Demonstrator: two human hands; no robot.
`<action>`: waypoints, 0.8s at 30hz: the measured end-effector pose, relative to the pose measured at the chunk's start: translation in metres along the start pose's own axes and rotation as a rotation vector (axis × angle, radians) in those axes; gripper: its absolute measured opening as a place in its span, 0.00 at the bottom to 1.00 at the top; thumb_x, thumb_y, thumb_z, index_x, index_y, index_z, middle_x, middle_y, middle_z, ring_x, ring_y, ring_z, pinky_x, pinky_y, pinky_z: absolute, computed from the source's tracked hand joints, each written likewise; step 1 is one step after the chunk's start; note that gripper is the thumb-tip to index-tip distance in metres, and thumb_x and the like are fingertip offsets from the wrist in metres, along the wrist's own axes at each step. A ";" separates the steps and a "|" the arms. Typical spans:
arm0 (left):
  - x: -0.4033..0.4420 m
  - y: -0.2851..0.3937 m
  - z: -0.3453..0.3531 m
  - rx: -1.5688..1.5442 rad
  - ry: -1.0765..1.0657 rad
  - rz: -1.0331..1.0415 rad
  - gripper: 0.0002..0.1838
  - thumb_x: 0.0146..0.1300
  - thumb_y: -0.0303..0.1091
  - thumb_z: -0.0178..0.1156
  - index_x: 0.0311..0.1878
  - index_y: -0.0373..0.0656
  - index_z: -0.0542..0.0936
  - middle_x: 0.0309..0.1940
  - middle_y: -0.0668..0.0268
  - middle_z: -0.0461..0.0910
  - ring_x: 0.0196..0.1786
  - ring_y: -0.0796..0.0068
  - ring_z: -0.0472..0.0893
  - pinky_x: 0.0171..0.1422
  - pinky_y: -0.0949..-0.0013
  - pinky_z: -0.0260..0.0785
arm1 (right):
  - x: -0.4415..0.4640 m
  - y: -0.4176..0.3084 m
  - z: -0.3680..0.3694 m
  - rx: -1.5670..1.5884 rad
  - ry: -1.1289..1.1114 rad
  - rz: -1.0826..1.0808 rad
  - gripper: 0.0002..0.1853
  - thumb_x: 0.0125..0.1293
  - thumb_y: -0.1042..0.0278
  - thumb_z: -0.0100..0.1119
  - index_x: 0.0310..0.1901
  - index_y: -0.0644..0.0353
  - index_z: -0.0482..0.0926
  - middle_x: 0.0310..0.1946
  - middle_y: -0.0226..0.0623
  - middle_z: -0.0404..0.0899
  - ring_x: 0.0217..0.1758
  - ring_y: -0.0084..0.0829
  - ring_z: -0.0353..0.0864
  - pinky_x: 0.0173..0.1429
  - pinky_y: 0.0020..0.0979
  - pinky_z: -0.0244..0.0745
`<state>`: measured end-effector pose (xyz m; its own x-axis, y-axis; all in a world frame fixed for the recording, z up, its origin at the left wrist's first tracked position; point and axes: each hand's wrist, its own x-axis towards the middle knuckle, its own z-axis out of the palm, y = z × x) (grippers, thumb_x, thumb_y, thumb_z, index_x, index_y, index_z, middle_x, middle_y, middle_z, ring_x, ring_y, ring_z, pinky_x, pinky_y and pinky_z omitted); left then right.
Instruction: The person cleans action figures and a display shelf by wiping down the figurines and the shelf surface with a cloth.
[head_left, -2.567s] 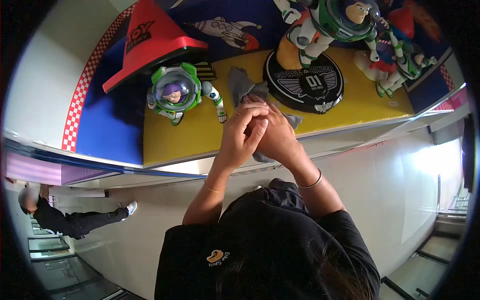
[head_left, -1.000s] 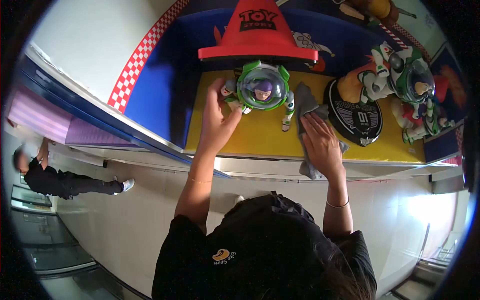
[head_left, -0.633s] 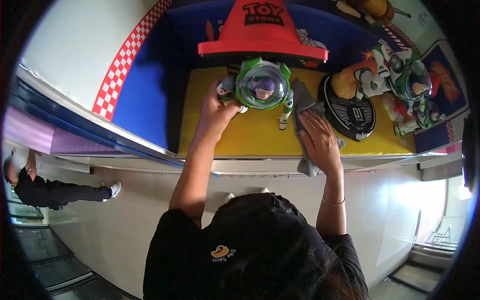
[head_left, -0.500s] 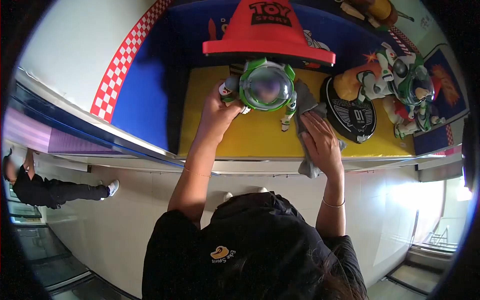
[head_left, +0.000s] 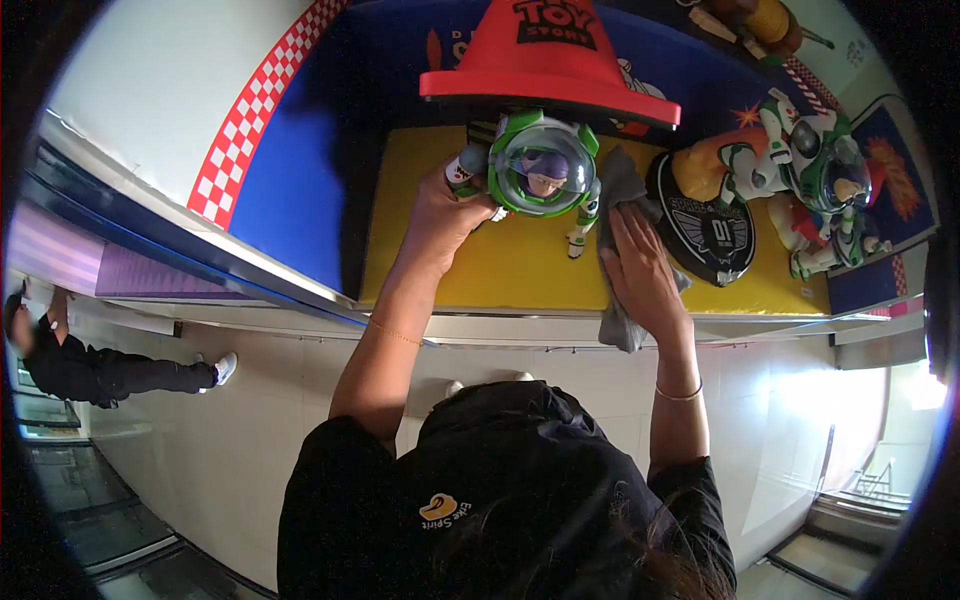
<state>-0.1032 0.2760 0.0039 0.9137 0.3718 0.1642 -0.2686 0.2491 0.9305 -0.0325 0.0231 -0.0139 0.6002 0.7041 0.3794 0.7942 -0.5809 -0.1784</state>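
Observation:
My left hand (head_left: pixel 443 222) is closed around the arm side of a Buzz Lightyear figure (head_left: pixel 543 165), which has a clear dome helmet and green trim. The figure stands on a yellow shelf (head_left: pixel 450 280), its lower body mostly hidden from above. On the right, my right hand (head_left: pixel 648 270) presses down on a grey cloth (head_left: pixel 622 325), fingers close together and stretched forward. The cloth lies on the yellow surface between the figure and a black oval base (head_left: pixel 715 240) marked 01. Part of the cloth hangs over the shelf's front edge.
A big red Toy Story cone-shaped piece (head_left: pixel 550 75) hangs over the figure's back. More Buzz figures (head_left: pixel 825 165) stand at the right. A blue wall (head_left: pixel 290 200) bounds the left. Another person (head_left: pixel 110 370) is on the floor area at far left.
My right hand has slid slightly farther back over the cloth. My left hand keeps its hold on the figure, and the whole view has shifted a little.

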 end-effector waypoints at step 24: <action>-0.016 0.008 0.011 -0.029 0.003 0.068 0.12 0.47 0.16 0.55 0.35 0.43 0.77 0.24 0.76 0.72 0.25 0.86 0.65 0.29 0.82 0.56 | 0.068 0.038 0.042 -0.080 0.082 -0.158 0.25 0.60 0.65 0.53 0.60 0.61 0.68 0.58 0.50 0.70 0.57 0.53 0.71 0.56 0.47 0.68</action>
<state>-0.1163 0.2622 0.0121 0.8919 0.3916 0.2261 -0.3392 0.2487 0.9072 0.0427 0.0658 -0.0332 0.4560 0.7558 0.4700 0.8661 -0.4983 -0.0390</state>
